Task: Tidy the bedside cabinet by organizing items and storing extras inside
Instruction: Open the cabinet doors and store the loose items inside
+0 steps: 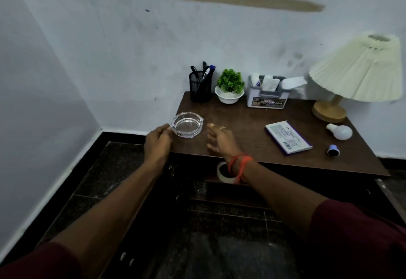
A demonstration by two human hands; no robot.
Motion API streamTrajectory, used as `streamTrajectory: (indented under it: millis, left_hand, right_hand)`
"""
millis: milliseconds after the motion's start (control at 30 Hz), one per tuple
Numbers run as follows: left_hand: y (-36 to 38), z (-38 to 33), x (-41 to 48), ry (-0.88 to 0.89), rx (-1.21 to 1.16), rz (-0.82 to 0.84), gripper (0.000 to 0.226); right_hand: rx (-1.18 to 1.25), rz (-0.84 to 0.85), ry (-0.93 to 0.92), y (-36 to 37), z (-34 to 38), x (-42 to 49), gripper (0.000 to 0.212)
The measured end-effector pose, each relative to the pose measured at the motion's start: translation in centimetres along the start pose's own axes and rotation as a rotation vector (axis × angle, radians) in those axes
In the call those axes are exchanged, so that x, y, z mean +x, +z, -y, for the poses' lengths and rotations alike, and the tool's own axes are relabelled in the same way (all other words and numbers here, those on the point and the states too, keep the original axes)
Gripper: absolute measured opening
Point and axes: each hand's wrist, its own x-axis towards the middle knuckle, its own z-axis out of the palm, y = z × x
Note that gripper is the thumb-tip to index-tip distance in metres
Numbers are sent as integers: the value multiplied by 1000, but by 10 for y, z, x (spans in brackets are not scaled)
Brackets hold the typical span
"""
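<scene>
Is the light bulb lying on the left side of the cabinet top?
No, the light bulb lies at the right edge, in front of the lamp's wooden base.

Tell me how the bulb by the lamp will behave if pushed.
The bulb lies on its side, round, so a push would probably roll it, perhaps off the nearby cabinet edge. It is likely light and fragile. Its smooth shell may slip when gripped.
</scene>
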Motion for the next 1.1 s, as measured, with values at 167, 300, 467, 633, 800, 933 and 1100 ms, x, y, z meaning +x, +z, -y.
streamTrajectory:
  millis: [167,300,467,633,800,933,1100]
  left_hand:
    - [2,-9,21,-3,-14,-48,55]
    - [8,-2,31,-30,-23,-13,57]
    - [11,5,30,-16,-18,6,51]
    - [14,-3,11,-24,-71,6,46]
    - [17,-5,-11,-33,-91,32,25]
    - [15,0,-31,-76,-141,16,49]
    - [18,-10,-76,-78,-161,21,32]
  right_hand:
    - [-11,-40,36,3,9,36,45]
    - [-40,-15,62,11,17,55,48]
    - [-105,-28,81,25,20,62,54]
    - [-60,-48,98,21,17,50,50]
    - [-38,-54,93,9,11,17,43]
    - [2,-60,79,-1,8,-21,37]
    - [82,-39,63,-13,9,-69,30]
